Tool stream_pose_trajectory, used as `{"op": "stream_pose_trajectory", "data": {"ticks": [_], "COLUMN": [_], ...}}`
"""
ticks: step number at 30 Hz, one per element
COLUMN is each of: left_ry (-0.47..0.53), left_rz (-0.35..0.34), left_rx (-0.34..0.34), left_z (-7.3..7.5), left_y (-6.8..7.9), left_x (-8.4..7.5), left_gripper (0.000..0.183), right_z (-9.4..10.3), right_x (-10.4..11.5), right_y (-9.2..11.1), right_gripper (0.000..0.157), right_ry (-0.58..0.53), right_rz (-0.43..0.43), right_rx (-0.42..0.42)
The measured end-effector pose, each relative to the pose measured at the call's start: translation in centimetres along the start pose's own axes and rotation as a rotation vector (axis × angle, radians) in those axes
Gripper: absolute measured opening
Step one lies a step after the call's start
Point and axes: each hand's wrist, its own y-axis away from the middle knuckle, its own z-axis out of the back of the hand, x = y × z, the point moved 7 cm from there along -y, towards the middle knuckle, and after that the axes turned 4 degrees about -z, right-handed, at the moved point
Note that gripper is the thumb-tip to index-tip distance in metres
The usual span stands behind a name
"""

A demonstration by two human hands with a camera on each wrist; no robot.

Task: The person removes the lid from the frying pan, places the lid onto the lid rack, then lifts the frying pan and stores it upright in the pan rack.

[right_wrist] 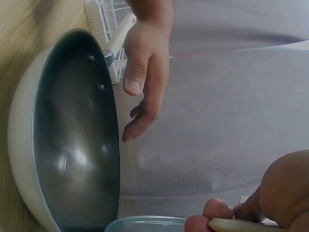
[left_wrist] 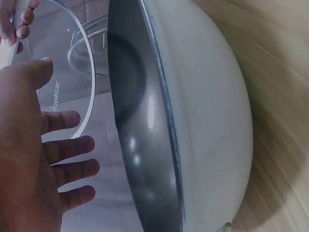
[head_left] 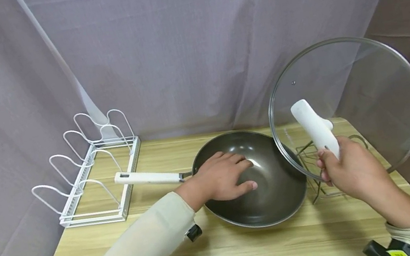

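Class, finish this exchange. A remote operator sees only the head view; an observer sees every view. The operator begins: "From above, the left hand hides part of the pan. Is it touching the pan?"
Observer: No. In the left wrist view, grey curtain shows between the left hand and the pan.
Operator: What shade is the pan's outer wall?
Observer: Pale, in both wrist views.
Operator: Is there readable lettering on the lid?
Observer: Yes, the left wrist view shows "Royalstar".
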Motion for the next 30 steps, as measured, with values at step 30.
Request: {"op": "stream_pose_trajectory", "data": {"ticks": [30], "left_ry": [0.059], "left_rz": [-0.009], "left_rx": [0.037], "left_z": [0.4], "left_y": [-1.2], "left_x": [-0.6], "left_gripper": [0.071], "right_z": [0.7], "right_x": [0.3], "right_y": [0.1], "right_gripper": [0.033], "right_ry": [0.035], "right_rz": [0.034], "right_rx": [-0.041]}}
